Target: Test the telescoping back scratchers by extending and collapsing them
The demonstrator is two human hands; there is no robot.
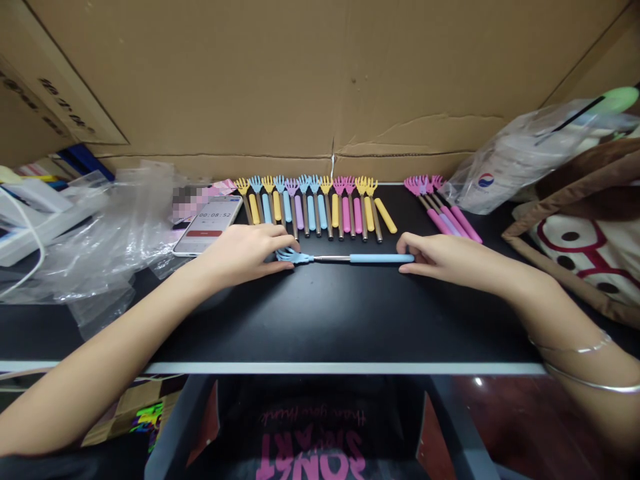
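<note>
A blue scratcher [345,258] stretches level across the middle of the frame, low over the black bench [320,320]. Its claw head points left, its thin metal rod is drawn out, and its blue grip is at the right. Whether it rests on the bench or hangs just above it cannot be told.

The left hand [245,253] is curled palm down over the claw end, with thumb and fingertips closed on the head. The right hand [440,259] pinches the far end of the grip between thumb and fingers, the rest of the hand loosely closed. Two thin bangles [575,348] sit on the right forearm.

Just behind the hands, a row of scratchers [313,212] in yellow, blue and pink lies side by side, claws toward the cardboard [320,80] at the back. A small bunch of pink scratchers [443,210] lies apart, right of the row.

A phone [207,225] showing a timer lies left of the row, just beyond the left hand. Crumpled clear plastic [100,233] fills the left of the frame. At the right edge are a plastic bag [520,157] and a brown-trimmed cloth bag [585,247].
</note>
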